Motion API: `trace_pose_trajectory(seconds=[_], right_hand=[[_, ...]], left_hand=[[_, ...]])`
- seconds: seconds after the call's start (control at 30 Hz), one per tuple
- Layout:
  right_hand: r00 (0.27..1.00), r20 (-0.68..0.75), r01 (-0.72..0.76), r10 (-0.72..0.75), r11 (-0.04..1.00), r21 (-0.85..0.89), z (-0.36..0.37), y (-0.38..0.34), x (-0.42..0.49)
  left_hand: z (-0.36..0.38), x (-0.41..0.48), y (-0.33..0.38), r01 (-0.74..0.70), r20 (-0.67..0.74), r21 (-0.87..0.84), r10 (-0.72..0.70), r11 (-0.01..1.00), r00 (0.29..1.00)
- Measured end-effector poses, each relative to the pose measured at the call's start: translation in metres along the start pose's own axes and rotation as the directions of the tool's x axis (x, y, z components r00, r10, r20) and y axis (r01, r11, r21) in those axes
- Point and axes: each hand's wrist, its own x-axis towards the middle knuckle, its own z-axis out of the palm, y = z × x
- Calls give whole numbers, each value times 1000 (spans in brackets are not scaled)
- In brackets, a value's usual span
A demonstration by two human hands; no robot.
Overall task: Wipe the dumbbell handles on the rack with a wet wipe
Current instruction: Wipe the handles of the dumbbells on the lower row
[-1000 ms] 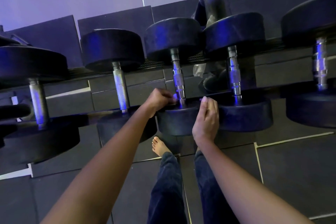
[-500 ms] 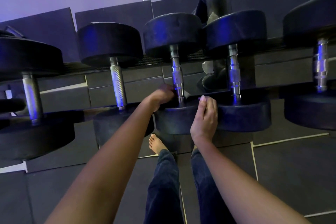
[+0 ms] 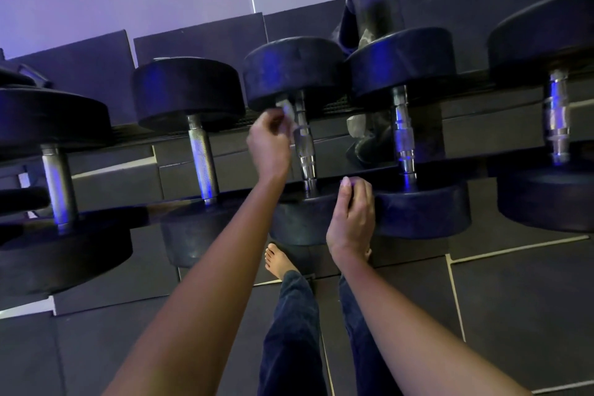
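The person stands over a rack of black dumbbells lying with their handles running from near to far. The left hand is closed around a crumpled white wet wipe, pinching it in the fingertips. The wipe sits at the far end of the middle dumbbell's steel handle, just below the far head and against the handle's left side. Whether the wipe actually presses on the metal is hard to tell.

The right hand grips the near head of the same dumbbell. Its thumb lies on the top edge and its fingers curl down into the gap between that head and the near head of the neighbouring dumbbell on the right. The 2 heads sit almost touching there.

A knurled handle stands just left of the left forearm, and a ringed handle is to the right of the right hand. Below, a bare foot and dark trouser legs stand on dark floor tiles.
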Motion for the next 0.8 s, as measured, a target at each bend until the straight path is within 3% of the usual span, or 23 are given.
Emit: trace_pose_trajectory(seconds=[0.1,0.17,0.23,0.33,0.43,0.5,0.57,0.6,0.67,0.73,0.8], right_hand=[[1000,1,-5,5,1000,3,-1,2,0],[1000,2,-10,10,1000,9,0,3,0],[1000,1,-9,9,1000,13,0,3,0],[1000,1,-15,15,1000,8,0,2,0],[1000,1,-18,18,1000,0,1,3,2],[1000,1,-19,19,1000,-7,1,3,2],[1000,0,-16,16,1000,-10,0,3,1],[1000,0,-14,14,1000,-11,0,3,1],[1000,2,-13,13,1000,-13,0,4,0],[1000,2,-12,12,1000,-12,-1,4,0],[1000,0,-10,10,1000,-12,-1,4,-1]], left_hand=[[23,-12,4,-169,35,123,166,978,985],[30,-8,-1,-89,-49,35,91,995,995],[32,5,-8,81,-116,-204,-106,976,988],[37,24,-22,332,18,-510,-376,794,926],[40,31,-33,561,275,-599,-511,572,815],[39,29,-32,607,360,-629,-510,486,781],[35,25,-28,541,288,-707,-513,456,809],[33,23,-26,469,211,-725,-485,505,849],[30,19,-23,282,42,-625,-329,728,943],[27,15,-21,30,-47,-337,-48,941,998],[24,9,-19,-221,-9,6,221,975,975]])
